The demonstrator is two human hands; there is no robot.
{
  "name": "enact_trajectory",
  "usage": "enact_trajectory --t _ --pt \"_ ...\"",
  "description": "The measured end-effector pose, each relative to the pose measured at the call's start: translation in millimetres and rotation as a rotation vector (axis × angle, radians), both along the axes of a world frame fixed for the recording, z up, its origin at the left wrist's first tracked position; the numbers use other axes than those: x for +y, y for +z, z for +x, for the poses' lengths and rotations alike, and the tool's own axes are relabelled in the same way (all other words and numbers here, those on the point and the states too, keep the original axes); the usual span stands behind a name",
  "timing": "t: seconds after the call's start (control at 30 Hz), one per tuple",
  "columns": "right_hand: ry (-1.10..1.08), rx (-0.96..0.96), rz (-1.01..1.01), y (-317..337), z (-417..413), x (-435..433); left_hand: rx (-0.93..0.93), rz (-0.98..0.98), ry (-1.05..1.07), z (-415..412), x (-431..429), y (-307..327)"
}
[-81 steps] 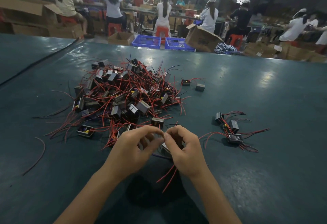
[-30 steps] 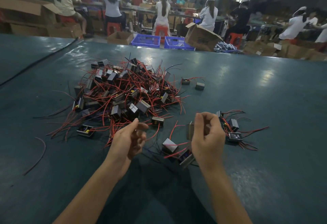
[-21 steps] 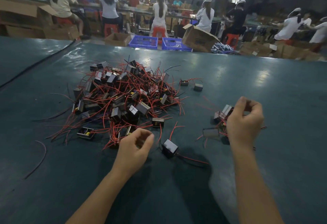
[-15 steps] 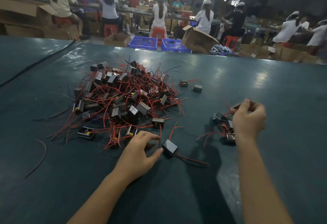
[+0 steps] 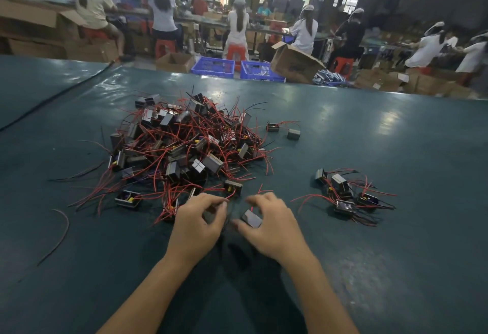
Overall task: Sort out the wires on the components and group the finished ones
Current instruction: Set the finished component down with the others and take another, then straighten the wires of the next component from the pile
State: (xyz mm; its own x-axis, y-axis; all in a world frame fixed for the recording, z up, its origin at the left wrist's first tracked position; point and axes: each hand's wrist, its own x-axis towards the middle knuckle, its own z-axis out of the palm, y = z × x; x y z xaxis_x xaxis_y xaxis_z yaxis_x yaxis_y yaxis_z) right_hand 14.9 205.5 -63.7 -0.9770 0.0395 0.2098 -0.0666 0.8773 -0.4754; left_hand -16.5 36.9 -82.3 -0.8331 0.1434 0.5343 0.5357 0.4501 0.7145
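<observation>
Bench (image 5: 396, 148): dark green glossy sheet. Both bare forearms come in from 6 o'clock, and the hands sit close together just short of the pile's near edge.

Right hand (image 5: 274, 228): fingers arched over one small dark component (image 5: 252, 219), thumb at its near-left corner. The grip is clamped on the component. The component is tilted, and a short bit of red wire shows above it between the fingers. Resting on the bench or lifted: cannot tell.

Left hand (image 5: 196, 224): at 9 o'clock of the right hand, near it but not touching. Fingers are curled toward the thumb. A red wire end (image 5: 229, 198) lies right at the fingertips, at 1 o'clock of the hand. Whether the grip closes on that wire: cannot tell.

Unsorted pile (image 5: 184, 148): at 11 o'clock of the hands, dark blocks tangled in red and black leads.

Sorted group (image 5: 346, 193): a few components with their leads, at 2 o'clock of the right hand, well apart from the pile.

Two lone components (image 5: 272, 127) lie at 2 o'clock of the pile.

Loose wire (image 5: 62, 230): curved, at 9 o'clock of the left hand, well apart.

Past the far edge, 12 o'clock: blue crates (image 5: 213, 67), a cardboard box (image 5: 295, 63) and seated workers (image 5: 239, 27) with their backs turned.
</observation>
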Motion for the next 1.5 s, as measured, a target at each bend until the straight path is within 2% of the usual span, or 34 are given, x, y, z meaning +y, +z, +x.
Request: enact_trajectory --t 0.07,0.1,0.17,0.27,0.33,0.47,0.5,0.57,0.7,0.83,0.9,0.97,1.13,1.23,1.37,1.5 --pt "-0.012 -0.054 0.146 -10.1 2.6 -4.3 -0.017 0.147 0.005 -0.3 -2.3 1.0" --pt "-0.018 -0.036 0.137 -13.6 4.0 -4.8 -0.043 0.224 -0.008 0.1 -3.0 1.5" --pt "-0.038 0.068 -0.011 -17.2 6.9 -4.2 -0.077 0.357 -0.046 1.9 -3.4 3.2" --pt "-0.165 0.26 -0.484 -11.8 7.5 -1.8 -0.07 0.494 -0.074 5.0 -2.6 6.3" --pt "-0.253 0.32 -0.82 -3.2 5.9 0.6 -0.093 0.56 -0.092 4.6 -1.8 7.4" --pt "-0.283 0.286 -1.649 17.0 6.6 7.5 -0.199 0.552 -0.303 7.8 2.8 7.2" --pt "-0.281 0.26 -1.799 21.2 6.8 9.1 -0.231 0.552 -0.354 9.9 4.8 6.8" --pt "-0.315 0.186 -1.956 25.0 7.3 10.5 -0.257 0.536 -0.366 13.2 8.6 5.9" --pt "-0.356 0.04 -2.168 23.4 8.0 9.6 -0.144 0.344 -0.18 12.3 9.7 3.4" --pt "-0.3 -0.051 -2.195 23.7 8.9 7.3 -0.164 0.216 -0.275 13.2 7.6 2.2" --pt "-0.302 -0.058 -2.179 21.4 7.7 3.9 -0.232 0.356 -0.289 15.2 10.2 4.8" --pt "-0.299 -0.059 -2.143 17.7 6.6 1.9 -0.243 0.481 -0.212 13.3 9.0 7.2" --pt "-0.309 -0.096 -1.833 10.0 5.6 -0.6 -0.15 0.302 -0.048 5.4 0.8 4.7" --pt "-0.367 -0.098 -1.748 6.1 2.9 -3.3 -0.07 0.152 -0.013 5.8 2.8 1.6" --pt "-0.401 -0.108 -1.71 3.4 1.1 -2.3 -0.211 0.284 -0.046 6.7 4.6 1.6" --pt "-0.445 0.012 -1.72 4.1 2.5 -0.2 -0.199 0.258 -0.017 5.3 2.4 1.4"
